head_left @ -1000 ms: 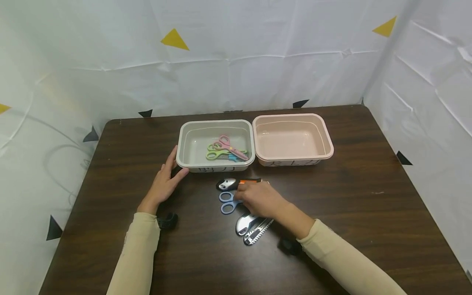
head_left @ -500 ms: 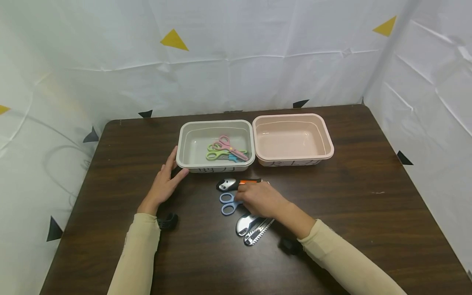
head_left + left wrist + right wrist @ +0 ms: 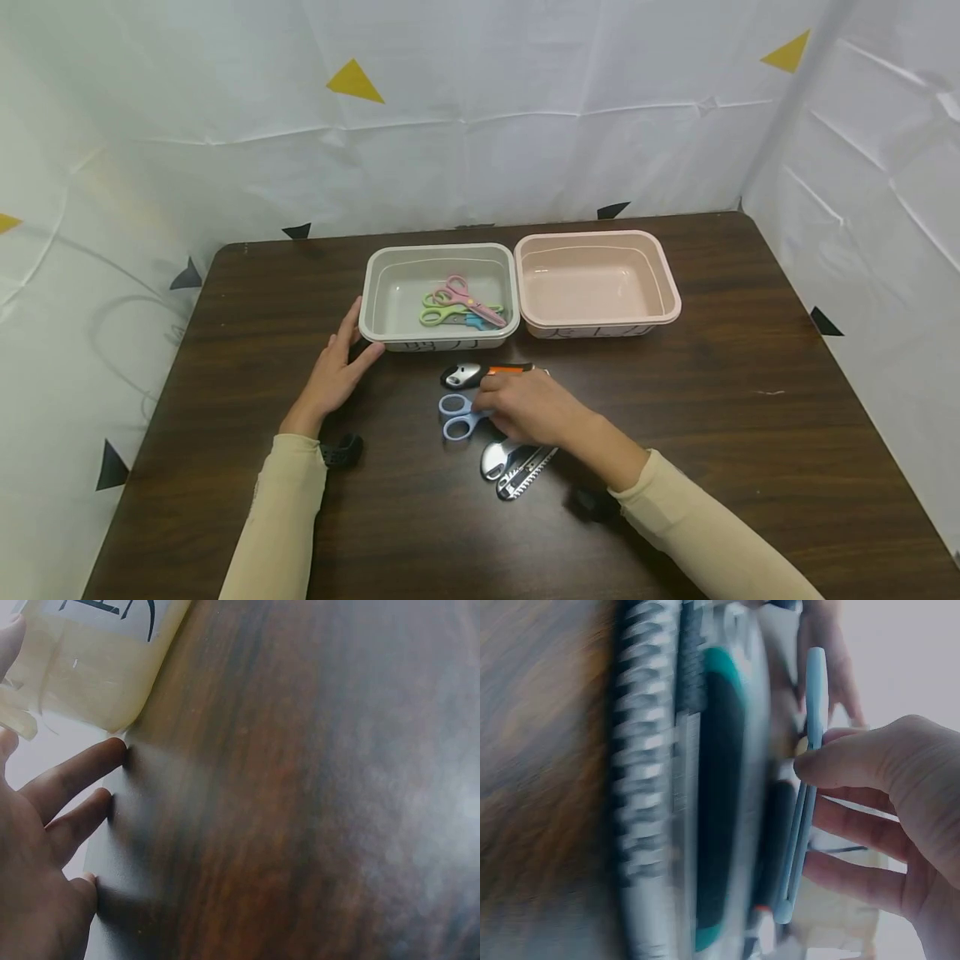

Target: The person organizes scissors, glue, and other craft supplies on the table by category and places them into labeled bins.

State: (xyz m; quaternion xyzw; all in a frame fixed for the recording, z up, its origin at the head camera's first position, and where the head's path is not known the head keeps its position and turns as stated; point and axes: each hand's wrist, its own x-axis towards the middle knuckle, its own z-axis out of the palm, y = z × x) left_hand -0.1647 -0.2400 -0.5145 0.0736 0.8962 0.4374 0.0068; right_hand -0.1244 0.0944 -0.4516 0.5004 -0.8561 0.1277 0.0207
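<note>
My right hand (image 3: 534,407) pinches a pair of light-blue scissors (image 3: 474,416) between thumb and fingers, the two handle loops sticking out to the left. In the right wrist view the scissors (image 3: 817,690) appear edge-on, with the thumb lying across them. Spread around the left front corner of the grey bin (image 3: 390,292), my left hand (image 3: 327,379) touches its rim with nothing gripped. Pink scissors (image 3: 480,310), green scissors (image 3: 432,316) and a blue-handled pair (image 3: 477,322) lie inside that bin.
Directly behind my right hand lies a black, silver and orange utility knife (image 3: 465,375). Two silver utility knives, one smooth (image 3: 494,460) and one ridged (image 3: 516,483), lie partly under the hand. A pink bin (image 3: 577,292) stands right of the grey one.
The light-blue scissors have shifted slightly left and turned a little in my right hand's pinch. My left hand has stayed at the grey bin.
</note>
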